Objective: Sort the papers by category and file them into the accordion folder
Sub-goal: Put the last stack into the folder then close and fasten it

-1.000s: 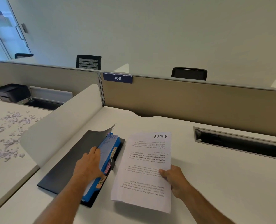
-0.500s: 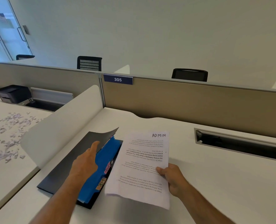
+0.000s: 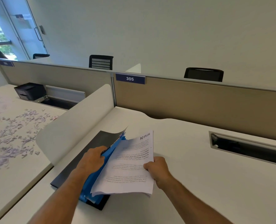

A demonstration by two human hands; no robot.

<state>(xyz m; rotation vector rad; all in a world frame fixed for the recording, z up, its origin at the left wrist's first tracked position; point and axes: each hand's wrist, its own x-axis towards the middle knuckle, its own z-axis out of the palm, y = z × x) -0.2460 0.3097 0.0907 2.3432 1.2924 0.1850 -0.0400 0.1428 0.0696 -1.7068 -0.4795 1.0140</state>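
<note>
Hands work over a white bench point(image 3: 190, 159): the left hand point(image 3: 92, 160) grips the folder's point(image 3: 85, 162) blue dividers point(image 3: 108, 159), the right hand point(image 3: 157, 169) pinches the "ADMIN" paper point(image 3: 130, 165), its left edge over the open folder.
</note>
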